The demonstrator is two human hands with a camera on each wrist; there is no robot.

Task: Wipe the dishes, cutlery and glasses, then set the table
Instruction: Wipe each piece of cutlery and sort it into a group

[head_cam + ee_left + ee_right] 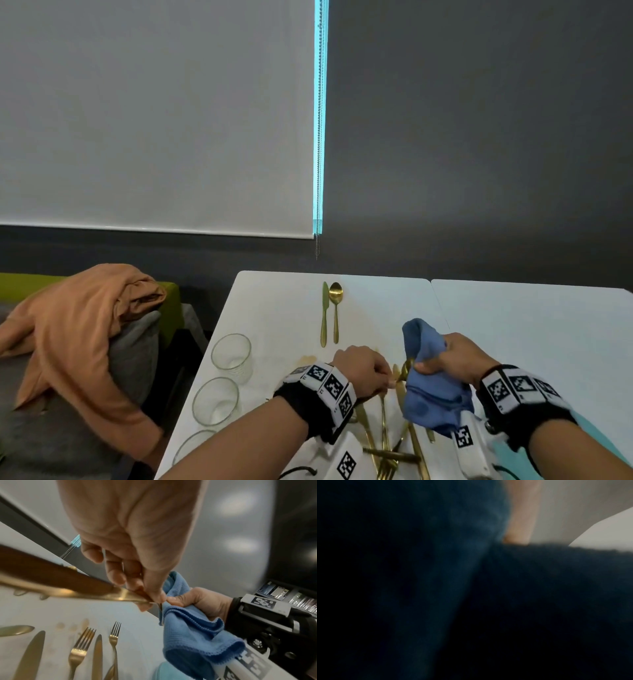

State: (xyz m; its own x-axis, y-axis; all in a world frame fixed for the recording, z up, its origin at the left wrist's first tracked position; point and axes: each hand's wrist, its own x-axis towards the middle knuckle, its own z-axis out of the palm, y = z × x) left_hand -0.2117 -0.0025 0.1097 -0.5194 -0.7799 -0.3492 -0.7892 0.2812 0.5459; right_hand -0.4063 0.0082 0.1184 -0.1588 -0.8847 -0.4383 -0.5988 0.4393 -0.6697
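Observation:
My left hand (383, 377) pinches one end of a gold cutlery piece (72, 589) above the white table (274, 308); its kind I cannot tell. My right hand (432, 364) grips a blue cloth (431, 394) bunched around the piece's other end, which is hidden. In the left wrist view the left hand (154, 599) meets the cloth (197, 628) beside the right hand (180, 600). Blue cloth (453, 561) darkens the right wrist view. A gold knife (324, 313) and spoon (335, 308) lie side by side farther back.
Loose gold forks (82, 646) and knives (97, 655) lie under my hands, a pile (387, 445) at the near edge. Three glasses (231, 356) line the table's left edge. An orange garment (78, 329) drapes a seat at left. A dark wall stands behind.

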